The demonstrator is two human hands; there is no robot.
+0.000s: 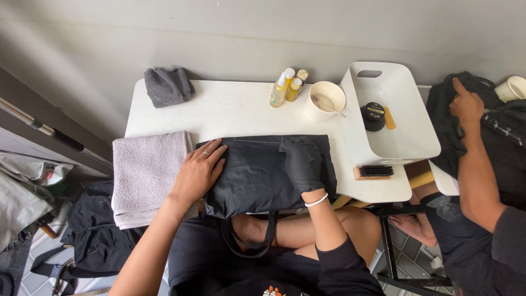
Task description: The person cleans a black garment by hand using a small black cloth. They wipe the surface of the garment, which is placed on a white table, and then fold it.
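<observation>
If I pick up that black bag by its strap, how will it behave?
Probably floppy: the black bag lies flat and creased under both hands, so it would likely sag. It looks empty, so probably light. Its strap dangles off the table edge and may swing.

**Free room and obstacles on the white table**

Open strip of bare table (230, 109) runs between the dark grey cloth (168, 86) at back left and the bottles (287, 86); a hand can pass there. Front edge is taken: folded grey towel (147, 172) at left, black bag (263, 172) in the middle with the left hand (198, 174) and the black-gloved right hand (302, 163) flat on it. Back right is crowded: bottles, cream bowl (327, 100) with spoon, white tray (402, 140) close together. Brush (373, 172) sits in the narrow gap between bag and tray. Another person's arm (475, 159) blocks the far right side.
</observation>
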